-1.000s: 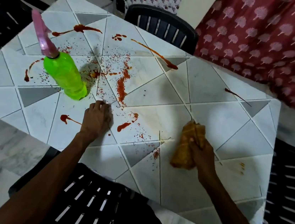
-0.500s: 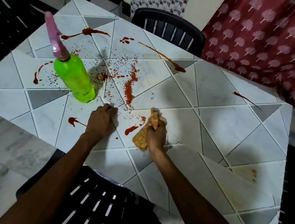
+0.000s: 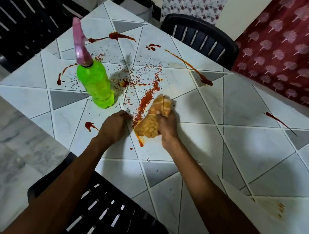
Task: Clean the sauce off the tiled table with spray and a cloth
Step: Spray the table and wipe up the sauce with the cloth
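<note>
Tiled table (image 3: 243,143), white and grey triangles, splashed with red sauce (image 3: 148,98): streaks and blobs along the far side, a speckled band through the middle, one drip near the right edge. Right hand (image 3: 167,131) grips a bunched orange cloth (image 3: 152,122), pressed onto the near end of the speckled band. Left hand (image 3: 113,127) rests on the tiles just beside the cloth, fingers curled, holding nothing. Green spray bottle (image 3: 95,84), pink nozzle, stands upright beyond the left hand. Black slatted chair (image 3: 106,218) at the near edge; second chair (image 3: 200,37) at the far side. Red patterned curtain (image 3: 294,52) on the right.

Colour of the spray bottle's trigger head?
Pink trigger head on a bright green spray bottle; clearest in the head view.
</note>
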Available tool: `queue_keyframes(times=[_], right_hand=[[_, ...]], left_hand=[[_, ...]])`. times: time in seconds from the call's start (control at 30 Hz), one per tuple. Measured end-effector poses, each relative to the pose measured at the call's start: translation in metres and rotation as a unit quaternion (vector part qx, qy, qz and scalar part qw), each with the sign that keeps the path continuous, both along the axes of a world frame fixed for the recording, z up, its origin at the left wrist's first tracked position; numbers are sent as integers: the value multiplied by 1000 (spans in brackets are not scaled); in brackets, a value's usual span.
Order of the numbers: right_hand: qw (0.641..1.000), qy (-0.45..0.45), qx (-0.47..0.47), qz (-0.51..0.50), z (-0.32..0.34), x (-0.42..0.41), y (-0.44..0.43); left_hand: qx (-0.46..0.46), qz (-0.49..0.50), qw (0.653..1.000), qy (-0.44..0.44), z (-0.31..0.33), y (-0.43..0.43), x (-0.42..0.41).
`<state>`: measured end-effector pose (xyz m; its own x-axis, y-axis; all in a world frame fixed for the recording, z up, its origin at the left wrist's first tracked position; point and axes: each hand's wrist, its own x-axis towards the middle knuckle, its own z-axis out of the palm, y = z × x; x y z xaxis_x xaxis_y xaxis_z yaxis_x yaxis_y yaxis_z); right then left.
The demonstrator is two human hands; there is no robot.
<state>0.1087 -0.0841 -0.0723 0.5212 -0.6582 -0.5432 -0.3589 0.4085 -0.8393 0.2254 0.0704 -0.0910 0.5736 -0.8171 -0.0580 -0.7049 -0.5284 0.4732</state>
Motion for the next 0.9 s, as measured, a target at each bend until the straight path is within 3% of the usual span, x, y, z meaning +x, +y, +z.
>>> queue_keyframes(times=[0.17, 0.3, 0.47, 0.63, 0.8, 0.9], right_hand=[[998, -15, -5, -57, 22, -108, 11], [990, 77, -36, -116, 27, -185, 36], [968, 157, -97, -172, 17, -234, 72], [941, 255, -133, -180, 0, -220, 103], [942, 248, -111, -198, -3, -142, 131], [960, 188, -90, -190, -3, -78, 147]], left_hand=[[-5, -25, 999, -22, -4, 4, -2], [26, -33, 999, -32, -12, 22, 0], [-42, -79, 995, -41, -7, 50, -9], [-38, -125, 991, -39, -22, 88, -7], [-25, -139, 990, -20, -23, 117, -1], [-16, -142, 990, -21, -25, 126, 1]])
